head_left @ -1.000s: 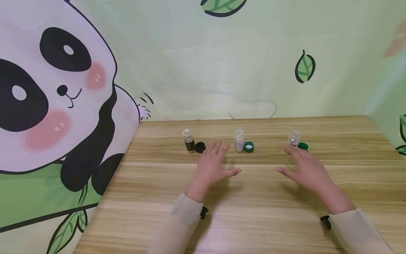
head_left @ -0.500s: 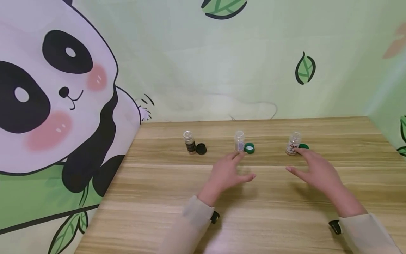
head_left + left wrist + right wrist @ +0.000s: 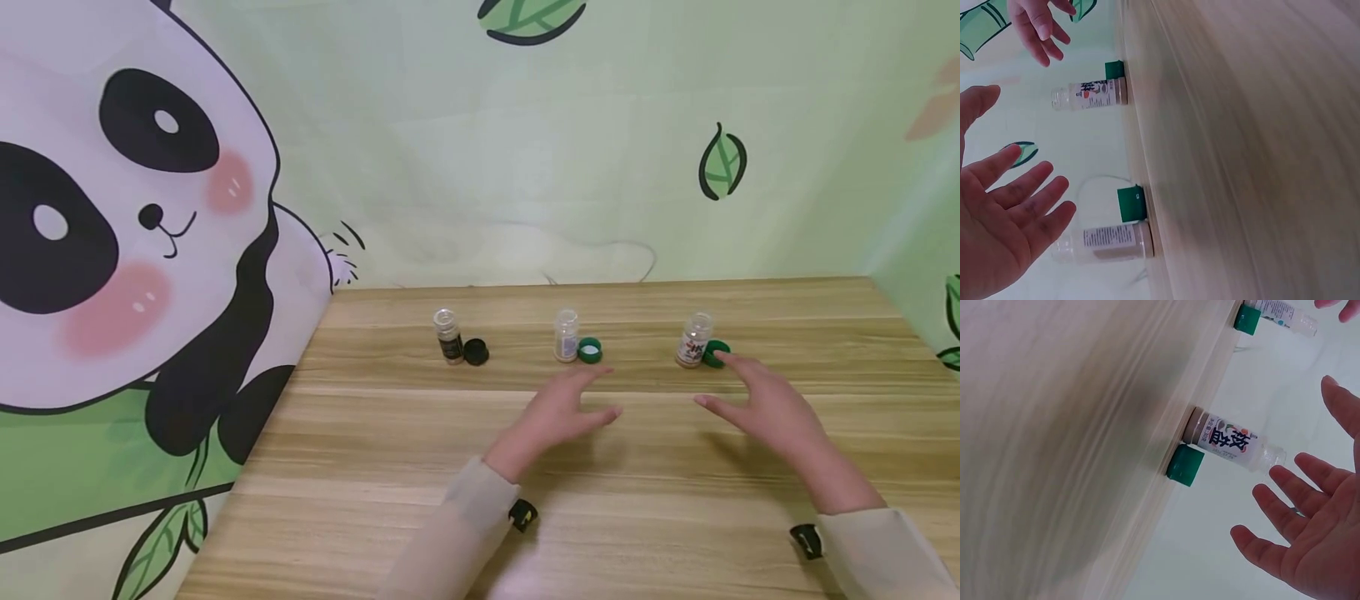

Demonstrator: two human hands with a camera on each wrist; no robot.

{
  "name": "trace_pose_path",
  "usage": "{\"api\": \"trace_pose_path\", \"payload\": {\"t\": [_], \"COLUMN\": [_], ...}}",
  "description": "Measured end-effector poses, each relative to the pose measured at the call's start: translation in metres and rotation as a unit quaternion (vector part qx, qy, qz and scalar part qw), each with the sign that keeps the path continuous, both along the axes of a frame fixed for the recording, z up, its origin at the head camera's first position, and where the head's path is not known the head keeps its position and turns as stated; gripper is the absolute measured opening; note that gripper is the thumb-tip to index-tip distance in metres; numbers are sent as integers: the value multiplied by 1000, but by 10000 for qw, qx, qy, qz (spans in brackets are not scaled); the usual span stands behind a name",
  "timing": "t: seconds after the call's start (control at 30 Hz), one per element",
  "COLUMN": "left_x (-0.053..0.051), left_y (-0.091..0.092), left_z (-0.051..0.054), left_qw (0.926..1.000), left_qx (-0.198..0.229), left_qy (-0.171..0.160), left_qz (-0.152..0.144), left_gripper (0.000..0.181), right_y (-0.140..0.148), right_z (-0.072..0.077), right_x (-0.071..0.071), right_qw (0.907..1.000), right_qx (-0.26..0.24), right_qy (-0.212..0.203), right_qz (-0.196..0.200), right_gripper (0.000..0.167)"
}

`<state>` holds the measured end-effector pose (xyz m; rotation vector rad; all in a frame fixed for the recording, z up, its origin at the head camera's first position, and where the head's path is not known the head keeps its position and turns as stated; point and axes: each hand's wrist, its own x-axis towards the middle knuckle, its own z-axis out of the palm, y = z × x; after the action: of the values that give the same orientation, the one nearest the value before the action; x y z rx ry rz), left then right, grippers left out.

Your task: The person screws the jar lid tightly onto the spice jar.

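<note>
Three small uncapped glass jars stand upright in a row on the wooden table. The left jar point(image 3: 449, 342) has a black label, with a black cap point(image 3: 476, 352) beside it. A green cap point(image 3: 590, 351) lies right of the middle jar point(image 3: 566, 337). Another green cap point(image 3: 714, 356) sits against the right jar point(image 3: 693, 342), whose printed label shows in the right wrist view. My left hand point(image 3: 558, 408), fingers spread, hovers in front of the middle jar and its cap. Near the right green cap, my right hand point(image 3: 776, 410) is held with fingers extended. Both hands hold nothing.
The wooden table point(image 3: 360, 467) ends at a pale green backdrop point(image 3: 450, 167) behind the jars. A large panda point(image 3: 187, 250) is printed on its left part. A dark strap piece point(image 3: 522, 515) shows at my left wrist, another point(image 3: 807, 542) at the right.
Both hands have moved to the right; my left hand went from near the black cap to before the middle jar. The right jar and its cap are now uncovered. The jars stay in place.
</note>
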<state>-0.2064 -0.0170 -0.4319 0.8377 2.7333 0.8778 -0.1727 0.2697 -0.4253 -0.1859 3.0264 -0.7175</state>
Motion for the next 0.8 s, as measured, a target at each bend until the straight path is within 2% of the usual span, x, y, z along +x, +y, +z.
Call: {"api": "trace_pose_path", "payload": {"t": [0.2,0.6,0.8], "left_x": [-4,-16,-23], "left_y": [10,36,52], "left_z": [0,7,9], "left_qw": [9995,9950,9941], "left_qx": [262,871,963], "left_qy": [-179,-466,-487], "left_qz": [29,143,113], "left_gripper": [65,61,61], "right_y": [6,16,21], "right_z": [-4,-2,-5], "right_x": [-3,-8,-12], "right_qw": [9999,9985,9982], "right_qx": [-81,-380,-477], "right_qy": [41,-197,-108], "right_qz": [-97,-346,-349], "right_gripper": [85,83,78]}}
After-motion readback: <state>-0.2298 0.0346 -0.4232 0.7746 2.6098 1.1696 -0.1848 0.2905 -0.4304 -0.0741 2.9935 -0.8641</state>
